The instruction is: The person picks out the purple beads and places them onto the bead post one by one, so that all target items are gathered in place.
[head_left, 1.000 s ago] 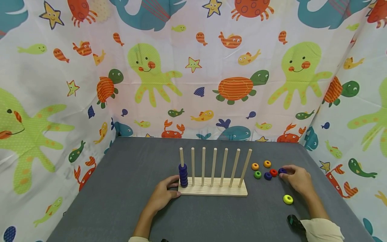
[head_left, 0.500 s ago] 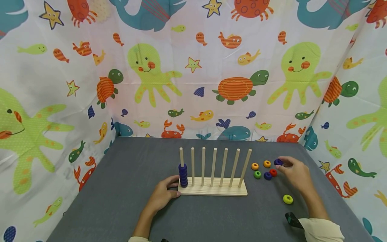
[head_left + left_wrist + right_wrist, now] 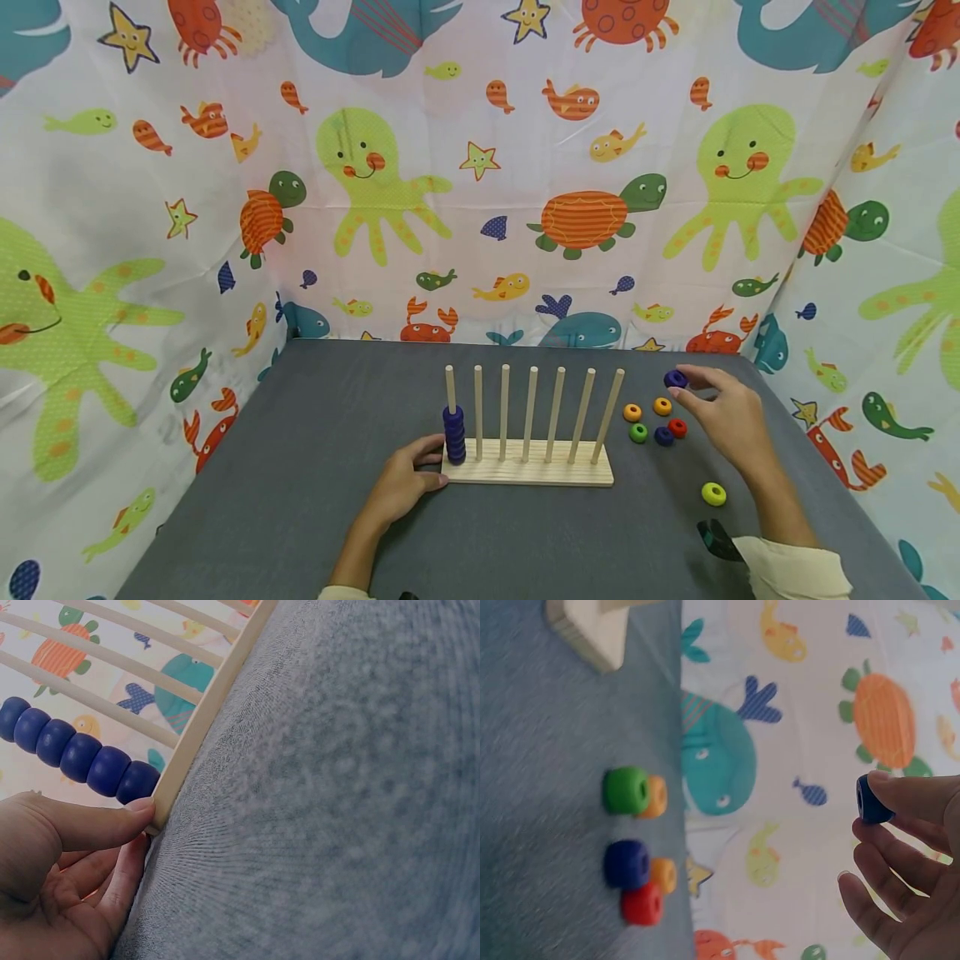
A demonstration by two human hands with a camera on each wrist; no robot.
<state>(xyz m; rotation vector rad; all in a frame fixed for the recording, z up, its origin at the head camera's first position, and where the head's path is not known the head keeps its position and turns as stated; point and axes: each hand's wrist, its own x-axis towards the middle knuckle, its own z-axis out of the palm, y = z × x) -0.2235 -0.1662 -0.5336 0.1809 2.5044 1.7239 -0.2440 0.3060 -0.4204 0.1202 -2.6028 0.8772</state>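
My right hand pinches a dark blue bead between thumb and fingertips, raised above the loose beads. In the right wrist view the same bead shows its hole. A wooden stand with several upright pegs sits mid-table. Its leftmost peg carries a stack of dark blue beads; the other pegs are bare. My left hand grips the stand's left end. The left wrist view shows the thumb on the base edge, beside the bottom bead.
Right of the stand lie two orange beads, a green bead, a blue bead and a red bead. A yellow bead lies nearer me. A printed curtain rises behind the grey table.
My right hand has lifted the blue bead off the table and carried it up and slightly left. The left hand and the stand have stayed where they were.
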